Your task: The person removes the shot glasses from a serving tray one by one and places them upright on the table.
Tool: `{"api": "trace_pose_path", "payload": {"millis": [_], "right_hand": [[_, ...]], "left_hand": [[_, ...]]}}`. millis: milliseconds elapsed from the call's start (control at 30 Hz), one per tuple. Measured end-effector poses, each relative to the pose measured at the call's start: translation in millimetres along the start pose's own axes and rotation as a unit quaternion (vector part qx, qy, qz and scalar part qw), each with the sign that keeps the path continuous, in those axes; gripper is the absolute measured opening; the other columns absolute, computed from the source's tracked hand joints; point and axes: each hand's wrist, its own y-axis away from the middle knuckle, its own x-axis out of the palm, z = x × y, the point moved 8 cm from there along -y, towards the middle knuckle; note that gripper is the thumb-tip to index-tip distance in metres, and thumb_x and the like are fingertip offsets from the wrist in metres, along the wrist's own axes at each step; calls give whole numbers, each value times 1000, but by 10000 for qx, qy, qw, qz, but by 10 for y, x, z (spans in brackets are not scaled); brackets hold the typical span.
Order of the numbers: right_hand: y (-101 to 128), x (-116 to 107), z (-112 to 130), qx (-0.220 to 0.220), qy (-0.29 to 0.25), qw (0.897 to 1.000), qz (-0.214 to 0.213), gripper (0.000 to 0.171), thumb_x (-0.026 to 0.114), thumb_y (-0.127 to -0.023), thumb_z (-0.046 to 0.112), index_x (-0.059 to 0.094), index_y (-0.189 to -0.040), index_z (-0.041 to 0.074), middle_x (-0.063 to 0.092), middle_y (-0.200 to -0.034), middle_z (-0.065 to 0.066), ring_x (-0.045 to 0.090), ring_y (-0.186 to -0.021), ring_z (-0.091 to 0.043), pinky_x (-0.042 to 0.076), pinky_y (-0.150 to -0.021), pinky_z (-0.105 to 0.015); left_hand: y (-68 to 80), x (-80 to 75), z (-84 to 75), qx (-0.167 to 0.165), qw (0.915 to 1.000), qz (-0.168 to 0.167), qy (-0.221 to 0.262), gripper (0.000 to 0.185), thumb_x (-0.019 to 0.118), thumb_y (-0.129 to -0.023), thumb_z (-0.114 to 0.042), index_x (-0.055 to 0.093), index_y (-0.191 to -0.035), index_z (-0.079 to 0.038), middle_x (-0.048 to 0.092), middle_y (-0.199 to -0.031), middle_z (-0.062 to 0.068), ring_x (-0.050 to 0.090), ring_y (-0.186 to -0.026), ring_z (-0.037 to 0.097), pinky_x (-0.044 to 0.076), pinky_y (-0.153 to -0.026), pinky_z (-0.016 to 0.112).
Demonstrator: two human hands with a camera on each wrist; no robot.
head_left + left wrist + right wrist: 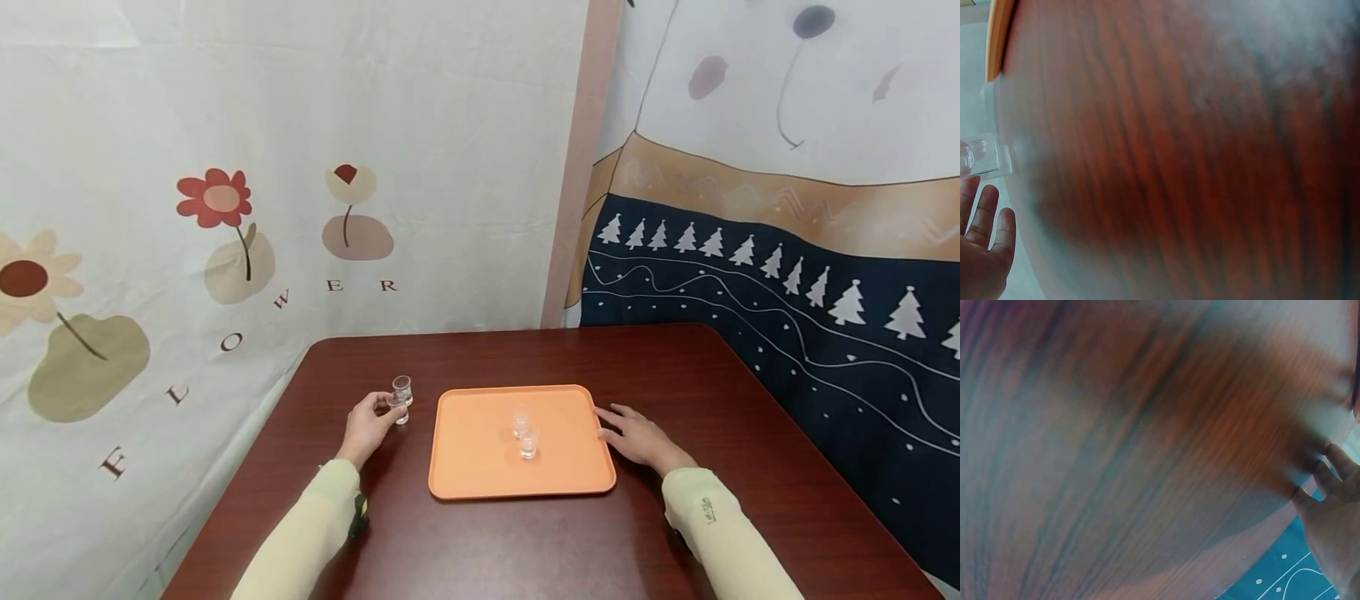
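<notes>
Currently left hand (367, 425) is pinching a small glass (398, 407) left of the tray (480, 467), right hand (637, 435) is resting flat and empty at its edge; loose pinch is risking a tip-over.

Four small clear glasses are counted, two (401, 398) near the bench's (525, 542) left edge and two (525, 432) on the one orange tray (480, 467), and two hands are seen.
</notes>
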Motion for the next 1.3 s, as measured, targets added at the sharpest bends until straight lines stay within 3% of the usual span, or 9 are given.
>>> {"api": "trace_pose_path", "payload": {"millis": [633,833,1067,1300], "right_hand": [[18,-5,15,33,-73,10000,57,55,53,-103,39,42,-152,16,35,-151,-29,34,-136,-51,30,-105,-67],[8,-13,8,1,-47,10000,33,55,52,-103,39,43,-152,16,35,-151,-29,34,-136,-51,30,-105,-67],[9,-5,12,-74,14,10000,11,55,52,-103,39,43,-151,15,35,-150,-30,34,-135,-52,30,-104,-67],[8,0,1,-29,2,10000,23,55,52,-103,40,43,-151,16,35,-150,-29,34,-135,-52,30,-104,-67]], "left_hand": [[-36,43,60,-33,9999,58,-150,39,73,-92,-21,60,-121,1,66,-114,20,58,-108,34,44,-93,47],[-54,51,59,-82,9997,234,-69,50,73,-91,-24,54,-130,0,64,-121,21,58,-112,35,45,-95,48],[-71,-3,-82,28,9996,237,124,56,73,-92,-26,50,-136,0,60,-124,22,57,-115,36,47,-96,48],[-128,-43,-340,252,9990,279,259,60,71,-93,-32,48,-141,-4,56,-131,21,53,-121,35,44,-100,50]]}}
